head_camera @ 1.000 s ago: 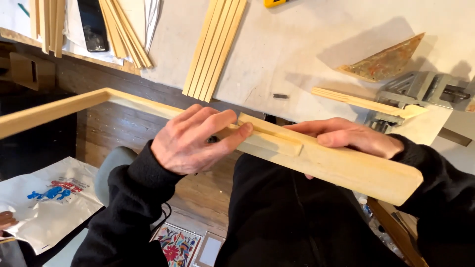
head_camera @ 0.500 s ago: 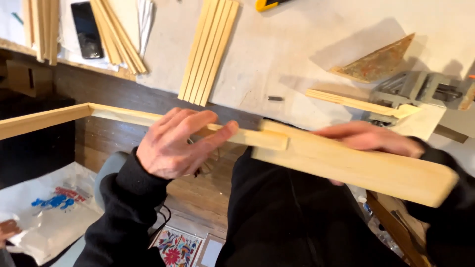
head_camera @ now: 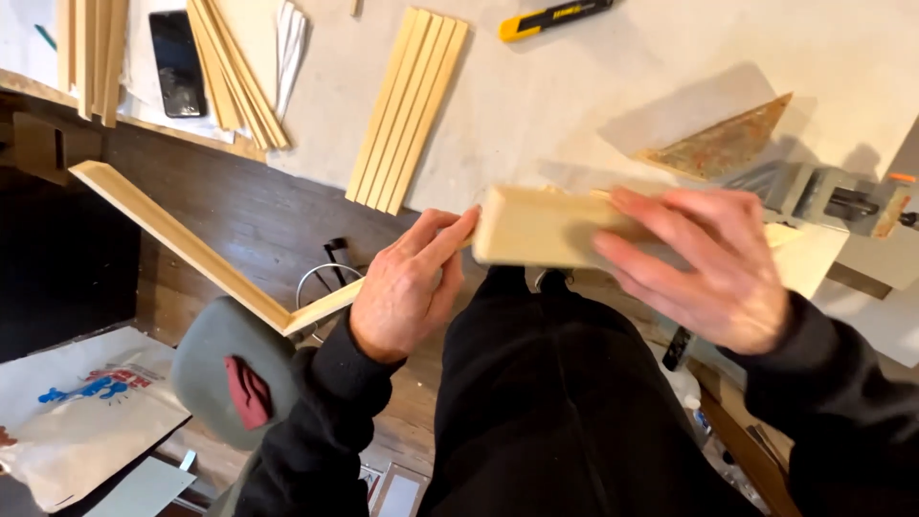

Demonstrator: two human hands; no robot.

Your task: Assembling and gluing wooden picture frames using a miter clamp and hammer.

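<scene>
both hands on one wooden frame (head_camera: 536,228) | left hand (head_camera: 407,287) pinching near corner | right hand (head_camera: 704,258) clamped over it | four slats (head_camera: 407,110) far

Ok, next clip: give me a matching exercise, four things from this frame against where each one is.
Things:
1. wooden block
2. phone
3. utility knife
4. thin wooden frame

Places:
A. at the top edge of the workbench, yellow and black
B. held by the right hand, end toward the camera
C. lying dark on papers at the upper left
D. at the left hand, making a corner over the floor

Pairs: 1-B, 2-C, 3-A, 4-D
</scene>
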